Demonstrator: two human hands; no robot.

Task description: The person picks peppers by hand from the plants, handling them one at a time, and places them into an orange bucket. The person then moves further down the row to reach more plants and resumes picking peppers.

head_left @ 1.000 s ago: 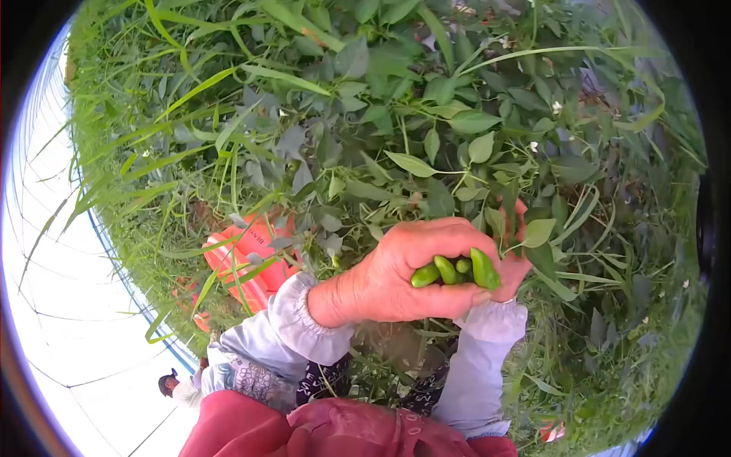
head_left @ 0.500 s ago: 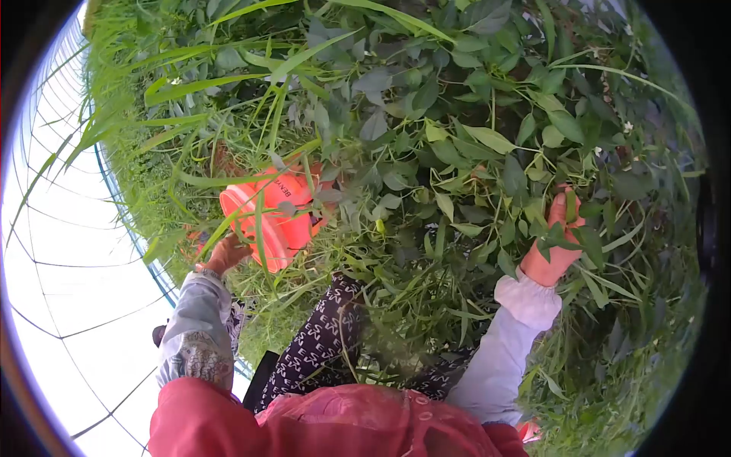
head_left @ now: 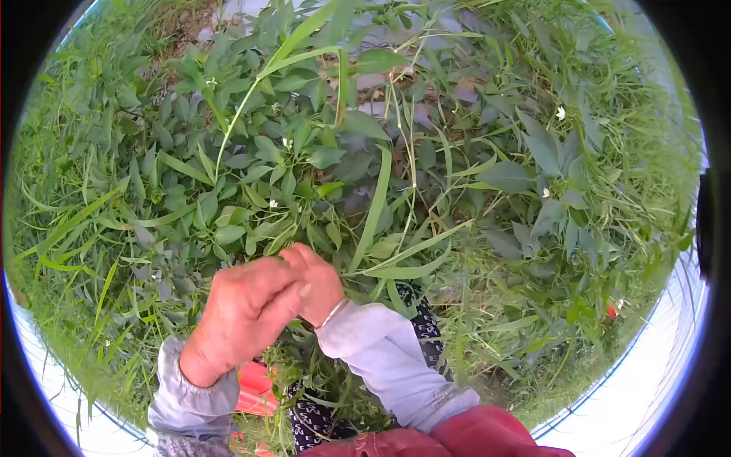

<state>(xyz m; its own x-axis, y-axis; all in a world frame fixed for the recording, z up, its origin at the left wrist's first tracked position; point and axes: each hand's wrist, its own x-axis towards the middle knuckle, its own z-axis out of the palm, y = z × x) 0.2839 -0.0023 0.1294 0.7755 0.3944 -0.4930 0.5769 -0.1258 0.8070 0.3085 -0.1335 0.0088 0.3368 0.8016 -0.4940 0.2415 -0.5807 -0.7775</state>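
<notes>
My left hand (head_left: 247,312) is closed, its fingers bent and pressed together over the fingers of my right hand (head_left: 318,286). The two hands meet low among the leaves of the pepper plants (head_left: 297,164). My right hand is also closed, with its fingertips turned away and partly covered by the left. Whatever lies between the fingers is hidden. A red-orange bucket (head_left: 256,390) shows in part below my left wrist, behind the sleeve and foliage.
Long grass blades (head_left: 377,202) cross in front of the plants. Small white flowers (head_left: 561,113) dot the foliage, and a red fruit (head_left: 611,311) shows at the right. My patterned trouser legs (head_left: 428,331) are among the stems. Pale sheeting (head_left: 609,396) lies along the lower edges.
My left hand has left the bucket's rim and come to my right hand, which was at a green pepper in the leaves. The view has turned, and the bucket now shows lower.
</notes>
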